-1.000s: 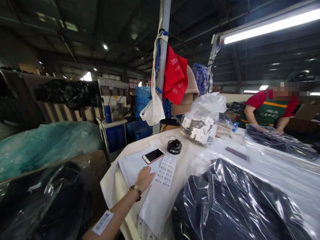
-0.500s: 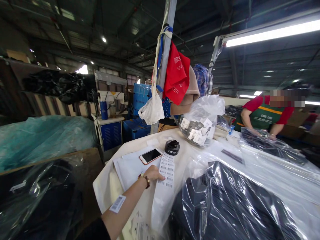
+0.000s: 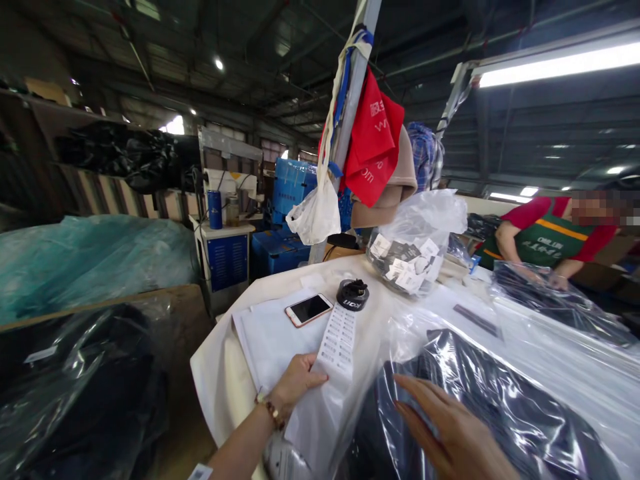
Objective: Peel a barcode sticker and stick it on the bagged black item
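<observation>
Right hand runs off the bottom edge, which also crops the white sticker on the left forearm.
Print on the label strip is too small to read; a co-worker, head pixelated, is cut by the right edge.

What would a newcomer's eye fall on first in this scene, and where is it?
Most likely it would be the red cloth hanging beside the metal pole, at upper centre. Lower down, the left hand holds the edge of a label strip, and the open right hand shows in front of a shiny plastic-wrapped bundle at lower right.
</observation>
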{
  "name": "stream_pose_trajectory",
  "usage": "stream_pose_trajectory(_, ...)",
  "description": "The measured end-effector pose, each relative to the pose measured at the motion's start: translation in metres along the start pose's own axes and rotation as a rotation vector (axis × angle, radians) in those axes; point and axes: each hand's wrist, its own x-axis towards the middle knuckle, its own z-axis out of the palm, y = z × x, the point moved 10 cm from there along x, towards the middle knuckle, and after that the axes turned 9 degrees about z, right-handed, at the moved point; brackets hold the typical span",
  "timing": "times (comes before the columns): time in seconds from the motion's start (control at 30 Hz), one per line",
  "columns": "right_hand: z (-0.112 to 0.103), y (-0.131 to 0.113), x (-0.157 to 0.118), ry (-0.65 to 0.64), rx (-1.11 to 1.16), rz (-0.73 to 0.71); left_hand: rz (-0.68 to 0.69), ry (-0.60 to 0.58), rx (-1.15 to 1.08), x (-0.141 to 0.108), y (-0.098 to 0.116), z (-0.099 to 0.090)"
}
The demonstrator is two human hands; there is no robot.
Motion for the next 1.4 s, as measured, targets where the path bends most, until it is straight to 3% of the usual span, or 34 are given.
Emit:
stream_pose_trajectory(0.07, 0.031, -0.04, 0.036, -0.073, 0.185, -0.004, 0.039, 0.0, -0.02, 0.002, 0.002, 0.001)
stream_pose_trajectory(0.17, 0.075, -0.061, 0.074, -0.063, 0.349, 0.057, 0.091, -0.007, -0.017, 0.006, 0.006, 0.002)
stream_pose_trajectory(0.33, 0.123, -0.033, 0.088, -0.047, 0.434, 0.199, 0.109, -0.004, 0.014, 0.009, 0.005, -0.001)
stream_pose_trajectory(0.67, 0.159, 0.009, 0.087, -0.095, 0.723, 0.443, 0.122, -0.041, 0.068, 0.015, 0.0, 0.004)
stream_pose_trajectory(1.0, 0.15, 0.007, 0.082, -0.099, 0.987, 0.571, 0.096, -0.051, 0.101, 0.012, -0.001, 0.005)
stream_pose_trajectory(1.2, 0.144, 0.024, 0.076, -0.027, 1.168, 0.701, 0.076, -0.075, 0.095, 0.011, -0.005, 0.009)
stream_pose_trajectory(1.33, 0.117, 0.02, 0.076, 0.05, 1.228, 0.635, 0.124, -0.081, 0.162, 0.011, 0.002, 0.009)
stream_pose_trajectory(1.4, 0.08, 0.009, 0.075, 0.152, 1.102, 0.475, 0.168, -0.077, 0.221, 0.01, 0.006, 0.006)
